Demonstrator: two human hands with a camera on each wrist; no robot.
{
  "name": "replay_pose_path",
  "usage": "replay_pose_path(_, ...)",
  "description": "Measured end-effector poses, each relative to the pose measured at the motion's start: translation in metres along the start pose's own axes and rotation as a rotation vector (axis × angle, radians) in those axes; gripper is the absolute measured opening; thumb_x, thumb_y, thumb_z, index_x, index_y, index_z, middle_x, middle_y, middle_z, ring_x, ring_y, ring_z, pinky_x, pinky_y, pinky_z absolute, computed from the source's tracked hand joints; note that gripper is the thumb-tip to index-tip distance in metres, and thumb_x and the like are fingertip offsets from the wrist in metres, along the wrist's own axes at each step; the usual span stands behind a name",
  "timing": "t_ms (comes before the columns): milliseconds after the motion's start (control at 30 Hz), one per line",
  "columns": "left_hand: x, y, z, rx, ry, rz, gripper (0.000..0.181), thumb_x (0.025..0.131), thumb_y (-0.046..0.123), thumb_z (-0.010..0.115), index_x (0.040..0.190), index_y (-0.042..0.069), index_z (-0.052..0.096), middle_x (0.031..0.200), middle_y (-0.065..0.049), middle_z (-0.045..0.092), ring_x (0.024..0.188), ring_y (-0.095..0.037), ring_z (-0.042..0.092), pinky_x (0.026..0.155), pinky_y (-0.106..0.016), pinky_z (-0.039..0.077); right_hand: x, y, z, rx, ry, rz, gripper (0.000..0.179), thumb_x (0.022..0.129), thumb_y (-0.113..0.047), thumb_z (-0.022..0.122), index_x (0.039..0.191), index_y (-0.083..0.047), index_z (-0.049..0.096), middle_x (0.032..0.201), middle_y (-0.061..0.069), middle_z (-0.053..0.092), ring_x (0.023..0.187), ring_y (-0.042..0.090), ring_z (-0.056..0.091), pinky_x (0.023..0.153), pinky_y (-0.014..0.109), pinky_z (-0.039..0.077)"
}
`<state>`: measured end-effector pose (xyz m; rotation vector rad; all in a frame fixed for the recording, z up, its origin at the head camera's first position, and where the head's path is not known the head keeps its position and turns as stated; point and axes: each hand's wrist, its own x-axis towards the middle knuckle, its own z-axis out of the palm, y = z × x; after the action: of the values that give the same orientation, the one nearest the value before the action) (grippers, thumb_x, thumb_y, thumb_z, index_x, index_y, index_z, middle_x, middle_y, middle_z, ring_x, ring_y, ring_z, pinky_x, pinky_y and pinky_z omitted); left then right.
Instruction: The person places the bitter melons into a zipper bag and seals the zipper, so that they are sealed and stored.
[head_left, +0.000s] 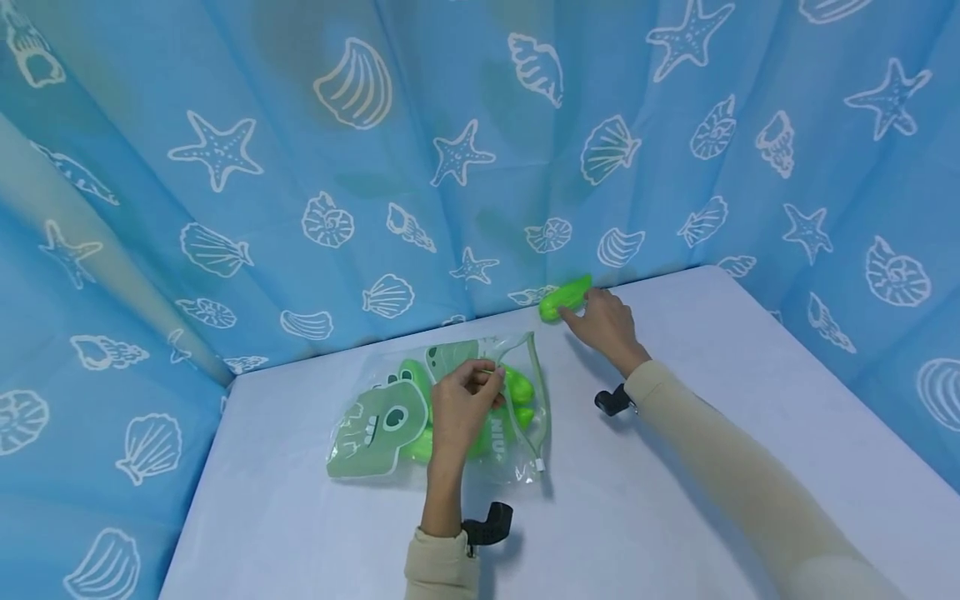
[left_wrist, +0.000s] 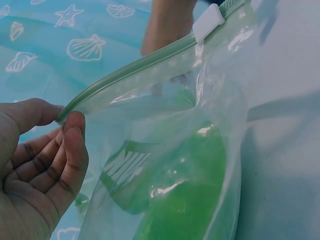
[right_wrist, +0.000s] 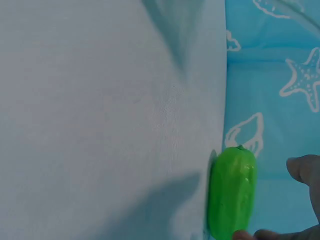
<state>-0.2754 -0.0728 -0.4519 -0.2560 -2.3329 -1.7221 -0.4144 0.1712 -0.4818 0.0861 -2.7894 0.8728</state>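
Observation:
My left hand (head_left: 462,408) pinches the green zip edge (left_wrist: 135,62) of a see-through plastic bag (left_wrist: 220,95) between thumb and forefinger. Printed on the bag is a green cartoon monster (head_left: 375,429). Several bright green things (left_wrist: 187,185) lie inside, their shapes blurred by the plastic. A white slider (left_wrist: 208,23) sits towards one end of the zip. At the table's back edge lies a long, bright green vegetable-shaped piece (right_wrist: 232,192). My right hand (head_left: 606,327) is beside it with thumb and fingers spread; whether a fingertip touches it, I cannot tell.
A white-covered table (head_left: 300,542) bears everything. Blue curtains (head_left: 465,208) with white shells and starfish hang behind and at both sides, close to its edges. Black wrist devices (head_left: 491,525) are strapped on both arms.

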Motion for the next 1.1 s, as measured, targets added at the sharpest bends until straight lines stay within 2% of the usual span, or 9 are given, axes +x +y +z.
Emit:
replay_pose_path(167, 0.000, -0.001, 0.000, 0.005, 0.007, 0.003, 0.016, 0.094, 0.021, 0.072, 0.100, 0.006, 0.073, 0.077, -0.006, 0.072, 0.061, -0.020, 0.069, 0.057, -0.033, 0.056, 0.014, -0.005, 0.017, 0.012, -0.055, 0.151, 0.073, 0.095, -0.057, 0.055, 0.118, 0.012, 0.054, 0.107, 0.028, 0.058, 0.101, 0.046, 0.056, 0.087, 0.060, 0.042)
replay_pose_path(300, 0.001, -0.002, 0.000, 0.008, 0.016, 0.005, 0.015, 0.094, 0.019, 0.072, 0.100, 0.005, 0.073, 0.075, -0.005, 0.072, 0.060, -0.020, 0.069, 0.056, -0.032, 0.056, 0.024, -0.010, 0.029, 0.016, -0.058, 0.275, 0.090, 0.092, -0.065, 0.052, 0.129, 0.017, 0.043, 0.119, 0.034, 0.052, 0.110, 0.050, 0.049, 0.093, 0.061, 0.034)
replay_pose_path(433, 0.000, -0.003, 0.000, -0.013, 0.017, 0.002, 0.015, 0.093, 0.017, 0.072, 0.099, 0.004, 0.073, 0.075, -0.008, 0.071, 0.061, -0.024, 0.070, 0.057, -0.034, 0.057, 0.029, -0.011, 0.035, -0.005, -0.072, 0.327, 0.098, 0.092, -0.064, 0.053, 0.135, 0.021, 0.033, 0.124, 0.038, 0.048, 0.114, 0.052, 0.046, 0.095, 0.061, 0.032)
replay_pose_path(567, 0.001, -0.003, -0.002, -0.036, 0.014, -0.007, 0.015, 0.094, 0.017, 0.072, 0.101, 0.003, 0.073, 0.077, -0.009, 0.072, 0.063, -0.026, 0.070, 0.059, -0.037, 0.058, 0.033, -0.012, 0.036, 0.036, -0.076, 0.333, 0.088, 0.093, -0.057, 0.059, 0.132, 0.019, 0.037, 0.122, 0.035, 0.050, 0.114, 0.051, 0.047, 0.095, 0.060, 0.032)
replay_pose_path(800, 0.001, 0.000, -0.002, -0.038, 0.017, -0.005, 0.013, 0.094, 0.016, 0.071, 0.102, 0.005, 0.073, 0.077, -0.005, 0.071, 0.062, -0.020, 0.069, 0.060, -0.035, 0.059, 0.031, -0.009, 0.022, 0.247, -0.077, 0.388, 0.070, 0.091, -0.041, 0.065, 0.128, 0.013, 0.042, 0.116, 0.027, 0.053, 0.112, 0.046, 0.050, 0.099, 0.060, 0.031)
replay_pose_path(967, 0.001, -0.001, -0.002, -0.031, 0.009, -0.021, 0.013, 0.095, 0.016, 0.071, 0.102, 0.006, 0.072, 0.077, -0.004, 0.071, 0.062, -0.020, 0.069, 0.060, -0.036, 0.059, 0.022, 0.002, 0.014, 0.390, -0.108, 0.452, 0.056, 0.090, -0.036, 0.067, 0.119, 0.008, 0.050, 0.106, 0.017, 0.053, 0.098, 0.032, 0.052, 0.091, 0.046, 0.041)
replay_pose_path(1100, 0.001, -0.003, -0.002, -0.031, 0.006, -0.015, 0.013, 0.095, 0.017, 0.071, 0.102, 0.006, 0.073, 0.076, -0.003, 0.071, 0.062, -0.020, 0.069, 0.060, -0.036, 0.058, 0.012, 0.015, 0.007, 0.456, -0.146, 0.456, 0.057, 0.090, -0.036, 0.068, 0.120, 0.010, 0.051, 0.106, 0.016, 0.054, 0.095, 0.027, 0.051, 0.080, 0.037, 0.046)
